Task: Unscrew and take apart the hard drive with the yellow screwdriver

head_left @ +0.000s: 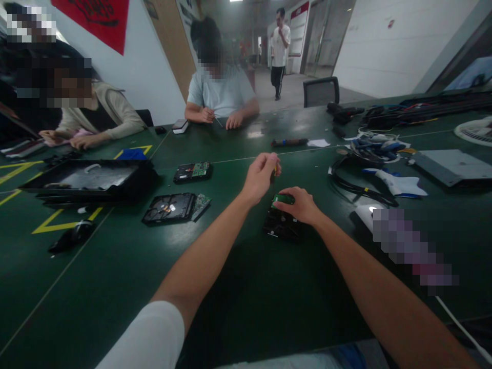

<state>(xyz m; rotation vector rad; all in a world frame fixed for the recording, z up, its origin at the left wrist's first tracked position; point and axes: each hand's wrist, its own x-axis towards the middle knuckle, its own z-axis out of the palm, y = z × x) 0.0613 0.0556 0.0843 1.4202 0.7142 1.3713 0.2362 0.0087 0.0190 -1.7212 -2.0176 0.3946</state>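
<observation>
Head view: two bare hands at a hard drive (282,223) near the middle of the green table (269,287).

Right hand (302,205) lies palm-down on the far end of the drive, fingers curled loosely over its green circuit board (283,199); it presses rather than grips. Left hand (261,177) is raised just above and beyond the drive, fingers pinched shut on a small dark tool (273,174), too small to identify. Toward the table's left edge lie an opened drive (169,207) with a loose board beside it, another drive (192,171) farther back, and a black tray (90,182). Cables (357,179) lie toward the right edge. At the far edge, one seated person (221,89) works with both hands; another (96,115) sits at the far left corner.
</observation>
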